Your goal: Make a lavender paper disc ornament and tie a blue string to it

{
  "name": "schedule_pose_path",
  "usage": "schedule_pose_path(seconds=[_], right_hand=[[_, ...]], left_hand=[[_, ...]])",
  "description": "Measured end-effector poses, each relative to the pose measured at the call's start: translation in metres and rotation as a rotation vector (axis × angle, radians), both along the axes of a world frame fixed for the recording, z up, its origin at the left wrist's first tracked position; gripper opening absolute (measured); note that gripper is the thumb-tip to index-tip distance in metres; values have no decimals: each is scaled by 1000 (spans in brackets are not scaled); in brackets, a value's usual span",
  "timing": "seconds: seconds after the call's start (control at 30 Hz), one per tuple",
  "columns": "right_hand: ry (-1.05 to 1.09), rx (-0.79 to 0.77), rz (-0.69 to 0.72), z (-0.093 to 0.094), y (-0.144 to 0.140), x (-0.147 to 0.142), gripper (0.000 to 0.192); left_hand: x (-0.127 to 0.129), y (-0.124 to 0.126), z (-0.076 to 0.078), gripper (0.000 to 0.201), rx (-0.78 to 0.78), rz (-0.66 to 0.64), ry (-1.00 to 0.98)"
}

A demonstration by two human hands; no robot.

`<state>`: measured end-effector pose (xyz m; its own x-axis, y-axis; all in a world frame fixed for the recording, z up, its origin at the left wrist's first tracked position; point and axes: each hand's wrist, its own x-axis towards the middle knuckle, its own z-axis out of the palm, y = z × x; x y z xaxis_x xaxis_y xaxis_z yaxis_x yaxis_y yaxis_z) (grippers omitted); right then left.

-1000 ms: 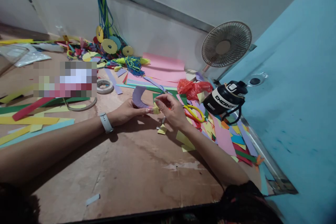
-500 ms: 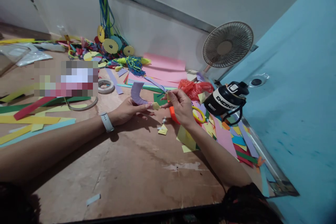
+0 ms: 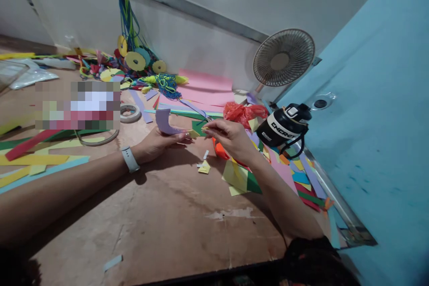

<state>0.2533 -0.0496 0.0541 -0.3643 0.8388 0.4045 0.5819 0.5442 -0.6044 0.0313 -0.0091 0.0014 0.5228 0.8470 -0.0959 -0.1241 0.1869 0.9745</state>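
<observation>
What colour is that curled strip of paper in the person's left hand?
Pale purple; the curled strip of paper shows best in the head view.

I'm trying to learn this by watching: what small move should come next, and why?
Probably bring the small yellow bit in the right hand over to the yellow piece beside the left hand. The left hand holds the curved purple strip, the yellow piece juts out toward the right hand, and the pinched bit appears just short of it.
</observation>
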Motion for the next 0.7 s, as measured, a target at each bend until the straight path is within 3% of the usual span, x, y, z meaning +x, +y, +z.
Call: schedule_pose_path(seconds=[0.27, 0.7], right_hand=[[-42, 230, -7, -3, 0, -1, 11], [-31, 216, 47, -3, 0, -3, 14]], left_hand=[[-1, -1, 8, 36, 155, -47, 109], [-1, -1, 2, 33, 90, -56, 66]])
